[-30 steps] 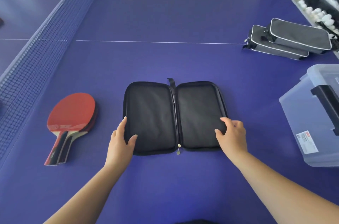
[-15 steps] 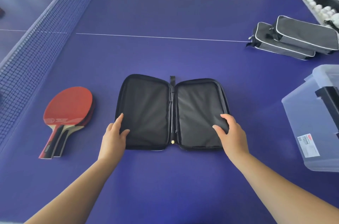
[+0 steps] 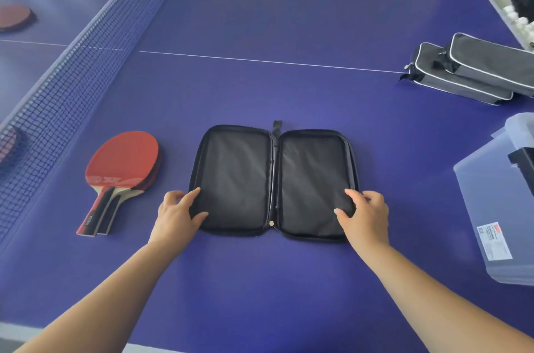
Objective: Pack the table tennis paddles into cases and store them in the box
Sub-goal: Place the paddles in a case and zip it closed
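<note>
lower paddle (image 3: 154, 176): mostly hidden under the red paddle (image 3: 122, 162) at 9 o'clock; only its edge and handle show.
box (image 3: 495, 214): cut off by the right edge at 3 o'clock; label print too small to read.
far paddle (image 3: 14, 16): at 10 o'clock, cut by the left edge, blurred.
grey cases (image 3: 474, 72): upper one cut off at 2 o'clock.
paddle handle print: unreadable.
</note>
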A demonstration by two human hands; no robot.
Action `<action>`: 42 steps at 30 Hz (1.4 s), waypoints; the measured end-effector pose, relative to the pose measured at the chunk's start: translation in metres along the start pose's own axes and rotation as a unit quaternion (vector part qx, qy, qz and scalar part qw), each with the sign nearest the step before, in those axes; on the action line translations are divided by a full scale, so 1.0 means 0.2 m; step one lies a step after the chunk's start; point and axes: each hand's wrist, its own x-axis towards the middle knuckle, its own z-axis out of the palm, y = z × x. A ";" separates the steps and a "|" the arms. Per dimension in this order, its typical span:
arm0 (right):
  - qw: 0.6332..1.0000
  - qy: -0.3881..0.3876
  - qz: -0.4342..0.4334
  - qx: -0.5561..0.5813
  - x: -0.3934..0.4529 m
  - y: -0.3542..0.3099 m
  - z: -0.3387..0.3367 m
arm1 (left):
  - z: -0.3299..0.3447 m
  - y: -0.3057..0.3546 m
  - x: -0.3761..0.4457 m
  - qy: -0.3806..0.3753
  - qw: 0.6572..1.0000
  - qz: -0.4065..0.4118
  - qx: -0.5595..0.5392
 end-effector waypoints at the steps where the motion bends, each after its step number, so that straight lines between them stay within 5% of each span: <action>1: 1.000 0.003 -0.003 -0.005 0.00 -0.02 0.00 | -0.01 0.00 -0.01 0.001 1.000 0.002 0.004; 10: 0.992 -0.060 -0.098 0.052 -0.09 -0.28 -0.03 | -0.15 0.01 0.00 0.091 0.994 0.039 -0.037; 17: 0.965 -0.143 -0.221 0.016 -0.21 -0.73 0.20 | -0.40 -0.32 0.04 0.165 0.985 0.006 -0.051; 30: 0.955 -0.187 -0.216 -0.081 -0.30 -1.27 0.64 | -0.47 -0.72 0.13 0.006 0.990 -0.101 -0.096; 42: 0.956 -0.173 -0.212 -0.104 -0.29 -1.31 0.71 | -0.46 -0.69 0.21 -0.014 0.987 -0.152 -0.048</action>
